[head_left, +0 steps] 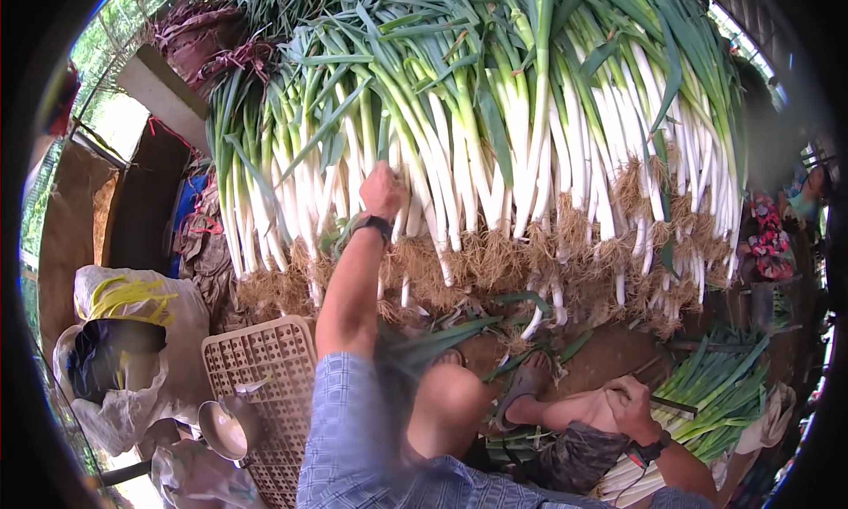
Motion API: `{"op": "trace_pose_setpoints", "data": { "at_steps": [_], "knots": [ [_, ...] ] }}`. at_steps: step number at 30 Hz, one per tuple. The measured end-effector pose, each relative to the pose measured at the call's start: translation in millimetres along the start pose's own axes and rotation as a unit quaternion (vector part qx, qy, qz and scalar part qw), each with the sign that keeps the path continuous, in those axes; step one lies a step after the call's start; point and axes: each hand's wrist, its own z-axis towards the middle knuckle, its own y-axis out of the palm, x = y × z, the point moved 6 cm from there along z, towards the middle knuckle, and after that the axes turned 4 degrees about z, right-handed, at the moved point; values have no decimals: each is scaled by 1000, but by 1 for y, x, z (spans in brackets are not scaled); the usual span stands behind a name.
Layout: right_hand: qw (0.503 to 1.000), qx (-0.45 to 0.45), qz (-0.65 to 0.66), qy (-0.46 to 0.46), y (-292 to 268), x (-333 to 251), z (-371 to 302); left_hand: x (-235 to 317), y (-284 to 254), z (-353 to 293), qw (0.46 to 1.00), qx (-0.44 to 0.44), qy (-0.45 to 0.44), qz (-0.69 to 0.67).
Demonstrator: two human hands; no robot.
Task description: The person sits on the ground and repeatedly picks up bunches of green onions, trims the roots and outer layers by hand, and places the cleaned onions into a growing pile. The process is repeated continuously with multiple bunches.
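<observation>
A thick pile of leeks (530, 138) fills the far side, with green tops pointing away and white stalks and brown roots toward me. My left hand (382, 191) reaches into its left half, fingers closed around a leek stalk. What the fingers wrap is partly covered by the hand itself. Over my knee at the lower right, my right hand (629, 407) grips a knife. The knife's blade (673, 408) points right, above a second heap of leeks (715, 390) lying beside my leg.
A beige plastic crate (265, 359) stands at my left, with a metal bowl (228, 429) by its edge. Beyond it are white plastic sacks (190, 319) and yellow ties (132, 299). Loose leaves (450, 332) lie around my feet. Boards lean at the far left.
</observation>
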Motion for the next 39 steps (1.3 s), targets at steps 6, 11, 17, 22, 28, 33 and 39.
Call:
{"op": "trace_pose_setpoints", "data": {
  "at_steps": [6,11,17,22,28,33,39],
  "knots": [
    [999,-19,-12,-29,6,-11,9,-3,10,2,995,-27,-92,-1],
    [1000,-22,3,-7,7,-9,8,31,-10,-12,980,142,107,88],
    [987,-142,41,67,22,-15,28,53,9,20,990,-41,-68,-116],
    [965,-113,221,-90,50,-94,76,78,10,34,983,-20,-139,-114],
    [945,-143,291,30,88,-100,97,59,25,57,983,-19,-177,-34],
    [977,-81,198,-19,94,-83,98,57,46,68,983,-31,-106,-148],
    [973,-73,207,-76,84,-89,100,-13,32,73,931,66,-3,-359]
  ]
}}
